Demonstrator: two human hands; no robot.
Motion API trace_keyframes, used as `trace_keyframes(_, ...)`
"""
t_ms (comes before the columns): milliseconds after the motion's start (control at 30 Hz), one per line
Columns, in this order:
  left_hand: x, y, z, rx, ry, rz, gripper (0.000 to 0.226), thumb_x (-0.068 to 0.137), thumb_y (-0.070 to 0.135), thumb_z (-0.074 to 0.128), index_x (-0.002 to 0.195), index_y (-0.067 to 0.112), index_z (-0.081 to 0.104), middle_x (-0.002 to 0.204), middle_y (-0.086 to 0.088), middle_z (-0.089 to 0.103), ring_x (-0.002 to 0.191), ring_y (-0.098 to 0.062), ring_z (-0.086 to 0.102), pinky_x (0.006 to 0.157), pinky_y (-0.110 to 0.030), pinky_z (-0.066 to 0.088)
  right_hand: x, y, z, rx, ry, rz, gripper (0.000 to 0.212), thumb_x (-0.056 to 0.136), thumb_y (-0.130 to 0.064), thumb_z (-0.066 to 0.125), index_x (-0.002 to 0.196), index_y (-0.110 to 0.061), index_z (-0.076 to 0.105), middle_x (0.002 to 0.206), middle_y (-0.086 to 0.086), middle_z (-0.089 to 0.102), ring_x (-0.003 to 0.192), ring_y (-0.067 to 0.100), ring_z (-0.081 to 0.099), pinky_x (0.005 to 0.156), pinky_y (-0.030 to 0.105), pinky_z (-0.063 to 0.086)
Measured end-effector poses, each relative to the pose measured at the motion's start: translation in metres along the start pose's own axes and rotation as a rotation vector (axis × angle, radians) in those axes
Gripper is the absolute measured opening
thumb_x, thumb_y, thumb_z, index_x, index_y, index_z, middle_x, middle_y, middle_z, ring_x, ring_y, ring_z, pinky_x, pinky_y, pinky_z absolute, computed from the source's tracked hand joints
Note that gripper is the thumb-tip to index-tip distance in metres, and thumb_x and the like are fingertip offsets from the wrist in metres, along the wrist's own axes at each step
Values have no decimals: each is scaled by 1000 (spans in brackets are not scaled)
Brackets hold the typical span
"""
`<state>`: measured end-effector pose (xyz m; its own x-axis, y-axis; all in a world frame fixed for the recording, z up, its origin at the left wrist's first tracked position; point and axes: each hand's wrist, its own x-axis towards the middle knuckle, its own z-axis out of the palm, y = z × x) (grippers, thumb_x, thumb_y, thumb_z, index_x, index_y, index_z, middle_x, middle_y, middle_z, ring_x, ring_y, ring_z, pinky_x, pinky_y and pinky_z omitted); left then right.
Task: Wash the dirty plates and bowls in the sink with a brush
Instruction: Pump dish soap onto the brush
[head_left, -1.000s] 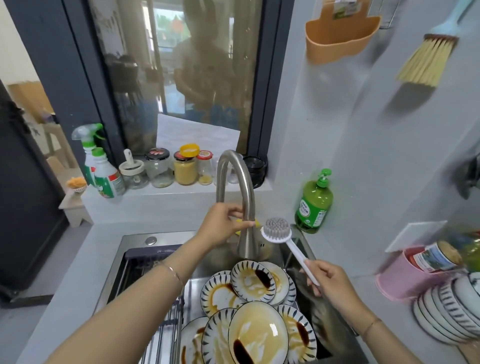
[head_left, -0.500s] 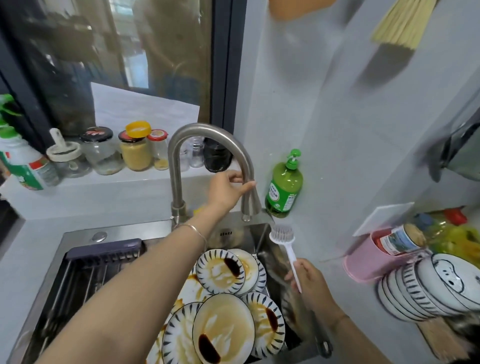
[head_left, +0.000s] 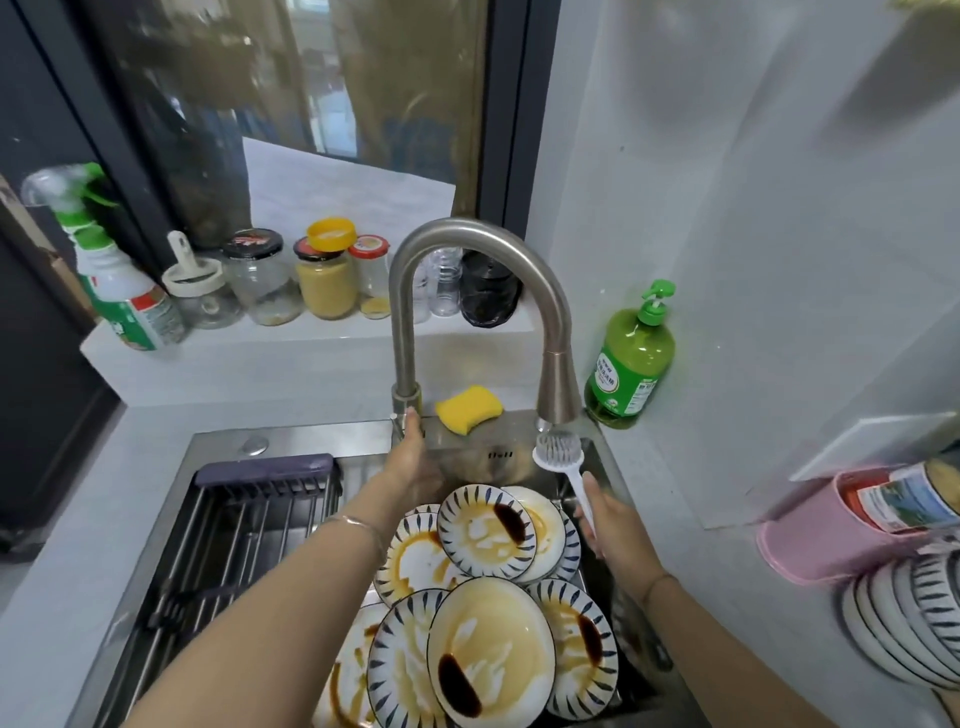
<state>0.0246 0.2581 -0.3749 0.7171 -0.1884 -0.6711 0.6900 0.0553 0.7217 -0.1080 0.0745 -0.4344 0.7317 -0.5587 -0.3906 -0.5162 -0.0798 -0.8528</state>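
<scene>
Several dirty striped plates, smeared with brown sauce, lie piled in the steel sink; the largest plate is nearest me. My right hand grips the handle of a white dish brush, whose bristle head sits directly under the spout of the curved faucet. My left hand reaches to the faucet's base, with straight fingers touching the small lever there. I see no water running.
A yellow sponge and a green soap bottle stand behind the sink. A metal drying rack fills the sink's left half. Stacked clean bowls and a pink cup are on the right counter. Jars line the ledge.
My left hand let go of the faucet spout and dropped to the faucet's base. The brush head moved up under the spout.
</scene>
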Motion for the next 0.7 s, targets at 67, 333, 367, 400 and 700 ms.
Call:
trace_keyframes(67,-17,14,7,-38,-37,-35,67,100,55,21,145,7,32,140,-18,44,133,-34,42,81,-35,39,6,-1,3,11,28,10,52,98,-50,38,72,-10,60,52,-4,49,47,11,43,51,25,34)
trace_keyframes(333,53,11,-2,-232,53,-85,61,99,59,30,139,14,43,138,-8,50,123,-30,52,97,-37,44,26,5,-3,-55,143,-34,59,93,-58,40,58,-14,56,52,1,50,53,17,46,58,30,37)
trace_keyframes(367,50,11,-1,-251,61,-93,64,99,58,31,141,11,42,140,-8,49,129,-30,48,102,-36,41,27,3,-3,-46,142,-43,58,94,-57,41,59,-13,55,54,3,49,54,17,45,58,29,37)
trace_keyframes(400,55,11,-1,-266,68,-98,65,98,58,32,141,10,42,141,-9,48,131,-29,47,105,-36,39,27,1,-3,-45,138,-55,57,95,-55,41,59,-12,55,56,4,48,55,18,44,57,28,36)
trace_keyframes(700,73,18,-8,-444,110,-168,38,92,49,43,112,23,61,125,2,61,110,-15,60,91,-29,46,29,-1,-7,-56,115,-98,54,95,-49,45,59,-9,52,53,3,45,51,15,42,53,23,37)
